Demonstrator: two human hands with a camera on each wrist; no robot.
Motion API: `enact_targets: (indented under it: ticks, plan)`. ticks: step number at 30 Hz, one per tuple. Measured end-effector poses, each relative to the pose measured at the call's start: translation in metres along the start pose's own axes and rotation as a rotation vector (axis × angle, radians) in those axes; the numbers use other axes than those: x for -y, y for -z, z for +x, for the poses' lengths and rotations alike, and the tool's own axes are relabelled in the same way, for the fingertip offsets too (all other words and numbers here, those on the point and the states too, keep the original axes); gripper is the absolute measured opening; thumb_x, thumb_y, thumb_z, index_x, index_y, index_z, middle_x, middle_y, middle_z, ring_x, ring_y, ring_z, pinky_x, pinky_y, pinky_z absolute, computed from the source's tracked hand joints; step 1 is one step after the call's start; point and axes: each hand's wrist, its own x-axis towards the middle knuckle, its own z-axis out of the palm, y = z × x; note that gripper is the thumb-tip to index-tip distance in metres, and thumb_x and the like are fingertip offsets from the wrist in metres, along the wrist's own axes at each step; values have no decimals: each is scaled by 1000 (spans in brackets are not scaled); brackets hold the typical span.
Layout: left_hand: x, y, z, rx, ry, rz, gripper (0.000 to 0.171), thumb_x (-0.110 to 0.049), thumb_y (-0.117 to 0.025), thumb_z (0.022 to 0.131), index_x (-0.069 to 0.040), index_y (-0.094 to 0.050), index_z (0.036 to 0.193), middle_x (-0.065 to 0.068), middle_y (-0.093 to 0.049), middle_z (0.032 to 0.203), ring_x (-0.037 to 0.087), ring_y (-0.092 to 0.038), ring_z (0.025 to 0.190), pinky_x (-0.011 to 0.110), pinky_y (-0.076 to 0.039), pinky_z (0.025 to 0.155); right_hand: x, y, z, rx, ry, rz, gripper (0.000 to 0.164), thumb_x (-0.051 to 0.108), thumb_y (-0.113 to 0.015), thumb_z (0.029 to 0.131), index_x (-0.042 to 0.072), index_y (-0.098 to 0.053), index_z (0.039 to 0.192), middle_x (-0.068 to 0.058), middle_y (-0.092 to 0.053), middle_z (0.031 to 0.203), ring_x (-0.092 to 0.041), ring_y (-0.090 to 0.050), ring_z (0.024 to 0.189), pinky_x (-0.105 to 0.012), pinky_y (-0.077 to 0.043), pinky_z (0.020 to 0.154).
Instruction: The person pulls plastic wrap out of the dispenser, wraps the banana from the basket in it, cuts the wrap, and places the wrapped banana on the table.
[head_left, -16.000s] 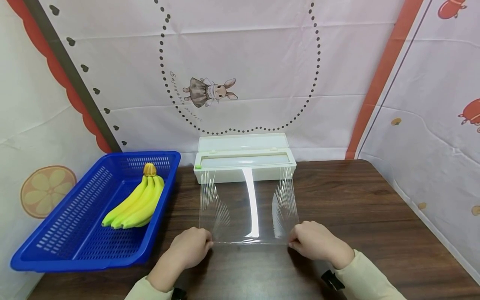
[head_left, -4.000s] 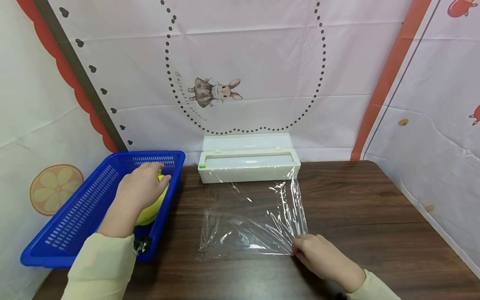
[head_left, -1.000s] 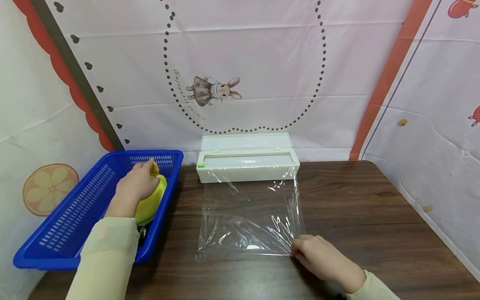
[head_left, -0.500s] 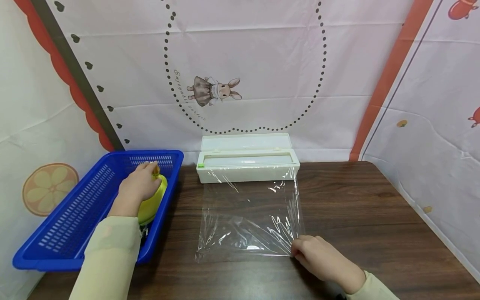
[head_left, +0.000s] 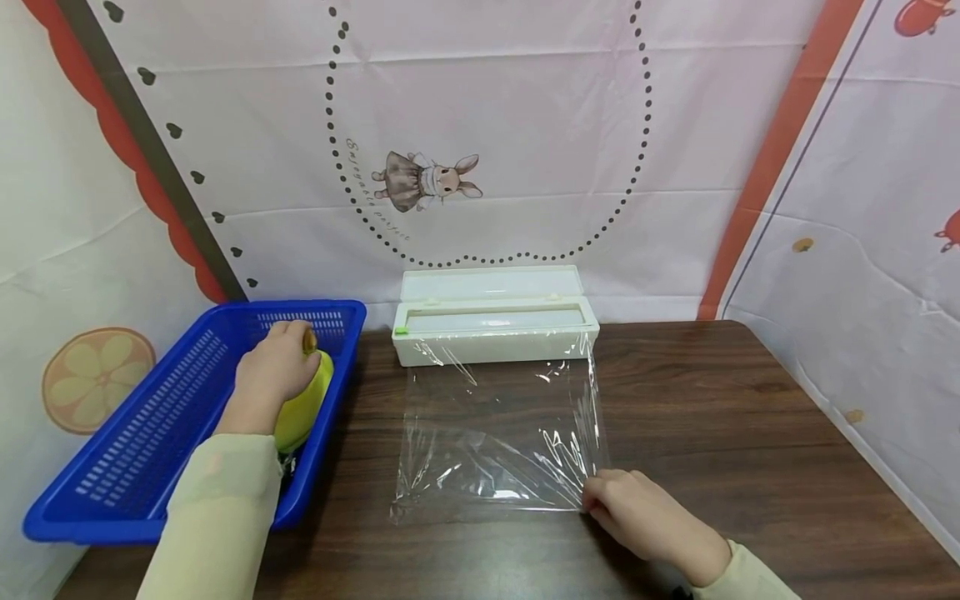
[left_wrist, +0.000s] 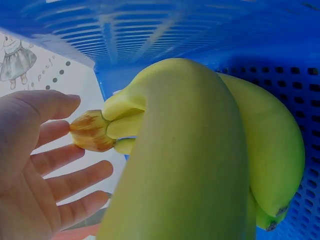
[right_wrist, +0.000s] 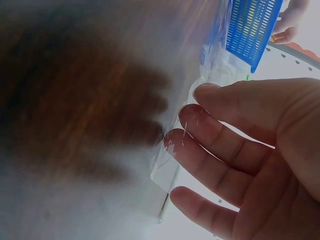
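Note:
In the blue basket (head_left: 97, 529) lies a bunch of yellow bananas (head_left: 302, 417), with its brown stem end (left_wrist: 92, 131) toward the back. My left hand (head_left: 276, 365) reaches in over it. The left wrist view shows the fingers loosely spread, thumb and index fingertip right at the stem, a gap below the thumb. On the right, my right hand (head_left: 651, 518) pinches the near right corner of a clear plastic wrap sheet (head_left: 498, 450). The film bunches at its fingertips (right_wrist: 176, 140). From there the sheet runs back to a white wrap dispenser (head_left: 495, 348), lid raised.
A dark wooden table (head_left: 697, 400) carries everything. Behind it hangs a printed cloth (head_left: 525, 150), and more cloth lines both sides. The basket's raised rim stands between the bananas and the plastic wrap. A small green slider (head_left: 401, 331) sits at the dispenser's left end.
Since the oldest frame my left hand has let go of the wrap's left corner and moved into the basket. The sheet has slackened. Lately the left index finger has bent down near the stem.

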Motion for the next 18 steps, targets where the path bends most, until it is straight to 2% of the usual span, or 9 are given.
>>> enact_targets:
  ticks: [11, 18]
  plan:
    - [2, -5, 1, -101, 14, 14, 46, -21, -54, 93, 1, -44, 133, 31, -38, 130, 50, -50, 108, 62, -45, 84, -1, -1, 0, -14, 0, 3, 18, 6, -73, 75, 22, -63, 75, 12, -61, 74, -4, -60, 65, -20, -46, 56]
    - [5, -7, 1, -98, 63, -61, 42, -19, -59, 92, 2, -43, 124, 31, -34, 124, 45, -51, 99, 58, -48, 81, 0, 0, 0, 12, -21, 7, 17, 7, -73, 76, 21, -64, 76, 12, -61, 74, -6, -60, 66, -22, -47, 57]
